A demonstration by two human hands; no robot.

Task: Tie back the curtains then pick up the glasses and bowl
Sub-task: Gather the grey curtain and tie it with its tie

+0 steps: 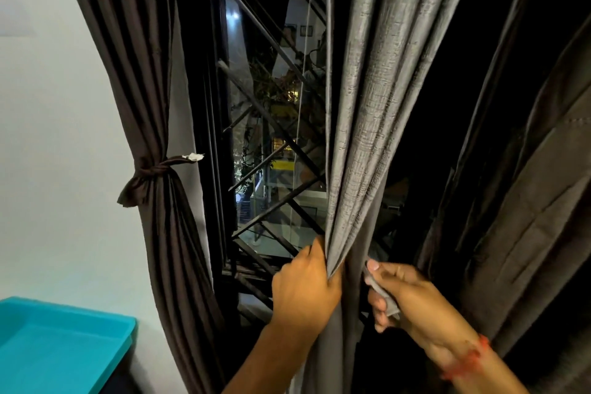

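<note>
A dark brown curtain [140,80] hangs at the left, cinched by a knotted tie-back [153,169] of the same cloth. In the middle hangs a grey curtain [371,99], gathered into folds. My left hand [307,288] grips the bunched grey folds from the left, low down. My right hand [403,294] is just right of the bunch and pinches a narrow grey strip [382,293] of fabric. Another dark curtain [524,189] fills the right side. No glasses or bowl are in view.
A window with a diagonal metal grille [271,137] shows between the curtains, with night outside. A turquoise tray-like object [60,342] lies at the lower left by the white wall [57,105].
</note>
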